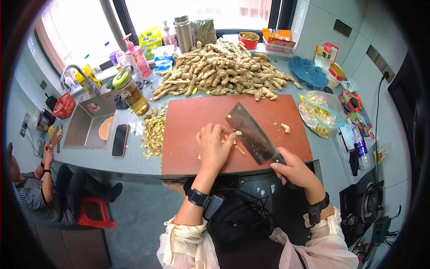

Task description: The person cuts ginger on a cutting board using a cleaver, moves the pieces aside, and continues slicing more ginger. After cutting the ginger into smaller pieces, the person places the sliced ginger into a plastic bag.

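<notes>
My right hand (295,168) is wrapped round the handle of a cleaver (251,133), whose broad dark blade lies slanted over the brown cutting board (188,116). Left of the blade, my left hand (212,145) rests on the board with its fingers bent and drawn together; what they hold, if anything, is mostly hidden. Thin ginger scraps (240,149) lie by its thumb, and a small ginger slice (238,133) sits against the blade. A short ginger piece (285,128) lies apart on the right side of the board.
Behind the board rises a large ginger pile (219,67). Left of it are ginger peelings (154,130), a phone (120,140), a green-lidded jar (131,93) and the sink (85,121). A bag (320,112) of cut ginger stands right. A seated person (42,188) works at far left.
</notes>
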{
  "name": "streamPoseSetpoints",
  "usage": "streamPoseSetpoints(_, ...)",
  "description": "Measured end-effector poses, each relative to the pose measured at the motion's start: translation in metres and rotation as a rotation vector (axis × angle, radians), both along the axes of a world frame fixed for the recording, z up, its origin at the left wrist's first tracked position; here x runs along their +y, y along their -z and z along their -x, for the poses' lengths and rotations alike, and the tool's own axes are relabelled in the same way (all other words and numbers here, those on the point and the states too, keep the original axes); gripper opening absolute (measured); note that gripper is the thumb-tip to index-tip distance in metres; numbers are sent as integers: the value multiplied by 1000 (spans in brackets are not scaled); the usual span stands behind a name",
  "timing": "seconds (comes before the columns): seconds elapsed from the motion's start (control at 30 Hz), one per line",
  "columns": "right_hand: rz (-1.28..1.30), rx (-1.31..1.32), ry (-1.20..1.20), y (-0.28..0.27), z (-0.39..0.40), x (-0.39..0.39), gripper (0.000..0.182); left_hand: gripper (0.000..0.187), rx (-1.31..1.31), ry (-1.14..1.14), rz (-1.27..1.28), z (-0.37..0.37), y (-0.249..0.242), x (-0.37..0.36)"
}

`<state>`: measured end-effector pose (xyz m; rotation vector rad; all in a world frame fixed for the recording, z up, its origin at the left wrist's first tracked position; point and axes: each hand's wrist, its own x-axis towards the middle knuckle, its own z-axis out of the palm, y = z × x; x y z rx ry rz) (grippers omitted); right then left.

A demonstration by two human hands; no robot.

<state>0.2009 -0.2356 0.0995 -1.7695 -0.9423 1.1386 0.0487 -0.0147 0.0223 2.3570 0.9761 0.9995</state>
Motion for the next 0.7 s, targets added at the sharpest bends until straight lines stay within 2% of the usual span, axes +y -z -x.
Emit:
streamPoseSetpoints(0.1,-6,12,-11,-2,2,-2,30,20,-46,54,-12,-5,0,-2)
streamPoseSetpoints(0.27,-20,28,-22,1,-3,-10,31,22,35,-83,-99,-3,11,14)
streamPoseSetpoints(0.4,-15,44,-9,0,-5,-14,30,20,15,-84,-64,-4,8,15)
streamPoseSetpoints(0.47,-16,49,-6,2,-5,-16,30,18,-56,-32,54,-6,2,16)
streamPoseSetpoints(0.7,3,106,-25,3,-4,-22,31,18,-136,47,-5,-10,-13,20)
